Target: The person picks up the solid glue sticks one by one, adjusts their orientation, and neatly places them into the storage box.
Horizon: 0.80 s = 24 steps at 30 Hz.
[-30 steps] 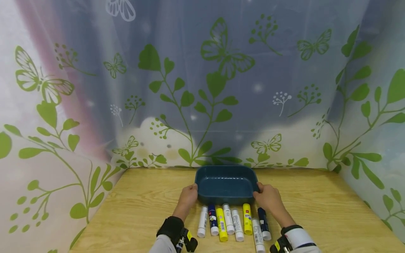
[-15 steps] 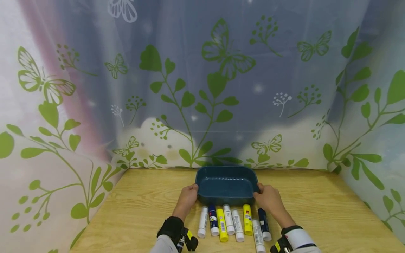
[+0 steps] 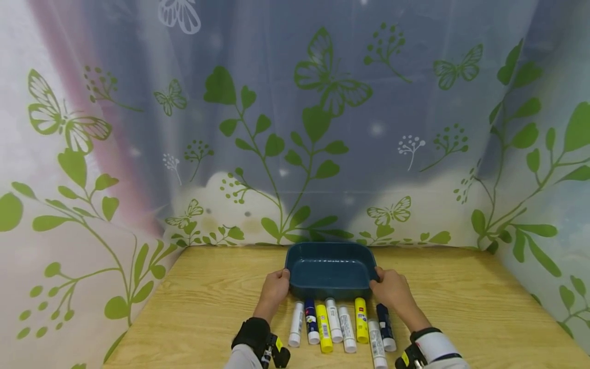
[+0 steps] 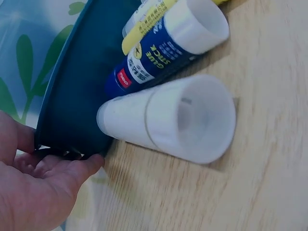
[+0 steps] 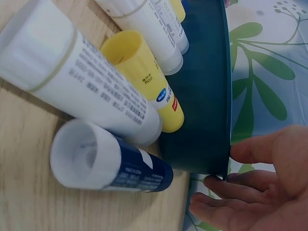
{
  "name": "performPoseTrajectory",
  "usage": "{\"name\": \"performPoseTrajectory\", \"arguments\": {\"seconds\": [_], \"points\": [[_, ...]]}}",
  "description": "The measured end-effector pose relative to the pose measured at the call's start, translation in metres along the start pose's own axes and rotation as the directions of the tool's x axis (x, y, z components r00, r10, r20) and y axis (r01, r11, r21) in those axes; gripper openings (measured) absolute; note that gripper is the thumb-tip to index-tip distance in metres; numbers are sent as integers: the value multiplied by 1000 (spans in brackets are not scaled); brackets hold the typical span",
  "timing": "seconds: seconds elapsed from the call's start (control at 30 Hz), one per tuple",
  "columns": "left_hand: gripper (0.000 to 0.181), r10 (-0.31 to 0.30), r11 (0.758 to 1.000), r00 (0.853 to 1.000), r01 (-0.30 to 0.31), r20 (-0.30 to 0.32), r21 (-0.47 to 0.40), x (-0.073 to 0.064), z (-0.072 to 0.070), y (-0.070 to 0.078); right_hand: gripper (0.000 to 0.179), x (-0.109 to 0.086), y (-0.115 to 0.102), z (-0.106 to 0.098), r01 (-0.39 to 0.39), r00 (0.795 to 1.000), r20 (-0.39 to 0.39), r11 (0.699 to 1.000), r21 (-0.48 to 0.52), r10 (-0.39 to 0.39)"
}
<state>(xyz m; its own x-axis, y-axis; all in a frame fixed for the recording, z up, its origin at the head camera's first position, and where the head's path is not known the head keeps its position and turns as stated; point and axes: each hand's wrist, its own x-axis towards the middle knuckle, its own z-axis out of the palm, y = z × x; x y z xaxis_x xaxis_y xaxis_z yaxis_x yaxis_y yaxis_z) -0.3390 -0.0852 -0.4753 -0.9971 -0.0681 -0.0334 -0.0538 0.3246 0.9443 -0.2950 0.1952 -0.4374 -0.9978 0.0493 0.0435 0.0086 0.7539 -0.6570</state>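
A dark teal rectangular dish [image 3: 331, 274] stands at the back of the table with nothing inside it. My left hand [image 3: 274, 291] grips its left end, thumb on the rim and fingers below in the left wrist view. On the opposite end my right hand [image 3: 392, 291] pinches the rim between thumb and fingers. Several glue sticks lie in a loose row in front of the dish: a white glue stick [image 3: 296, 324] at the left, a blue glue stick [image 4: 149, 62], a yellow glue stick [image 5: 144, 79], and a dark blue glue stick [image 3: 386, 328] at the right.
The wooden table [image 3: 207, 292] extends to both sides of the dish. A curtain [image 3: 258, 205] printed with leaves and butterflies hangs right behind the dish, with similar cloth along the left and right sides.
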Motion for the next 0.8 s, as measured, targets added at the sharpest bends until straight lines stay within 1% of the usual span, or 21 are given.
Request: {"name": "performPoseTrajectory", "arguments": {"seconds": [0.1,0.2,0.33,0.43,0.57,0.63,0.7,0.73,0.8], "points": [[37,-2,1000,1000,2,-9,12,-1,1,0,54,1,-2,-2,-2,1000,9,1000,-17,2],[41,-10,1000,1000,10,-13,14,-2,1,1,53,4,-3,-4,-6,1000,27,999,-40,7],[44,-19,1000,999,19,-26,7,-1,2,0,51,10,-7,-10,-12,997,69,997,-78,18],[43,-17,1000,999,17,-34,6,-1,4,0,47,15,-10,-17,17,997,77,985,-169,-4],[44,-8,1000,1000,8,-23,2,-1,5,0,44,16,-15,-27,48,999,32,960,-277,-41],[45,-15,1000,1000,14,-16,-17,-1,6,1,41,14,-16,-31,47,999,8,959,-280,-47],[46,-22,999,1000,22,-15,-31,-2,5,1,29,12,-17,-33,45,999,-4,966,-255,-48],[47,-27,999,1000,27,-13,-42,-3,5,2,26,10,-17,-34,45,999,-10,969,-242,-49],[48,-35,998,999,34,-10,-56,-3,4,2,34,6,-17,-34,53,998,-18,974,-221,-58]]}}
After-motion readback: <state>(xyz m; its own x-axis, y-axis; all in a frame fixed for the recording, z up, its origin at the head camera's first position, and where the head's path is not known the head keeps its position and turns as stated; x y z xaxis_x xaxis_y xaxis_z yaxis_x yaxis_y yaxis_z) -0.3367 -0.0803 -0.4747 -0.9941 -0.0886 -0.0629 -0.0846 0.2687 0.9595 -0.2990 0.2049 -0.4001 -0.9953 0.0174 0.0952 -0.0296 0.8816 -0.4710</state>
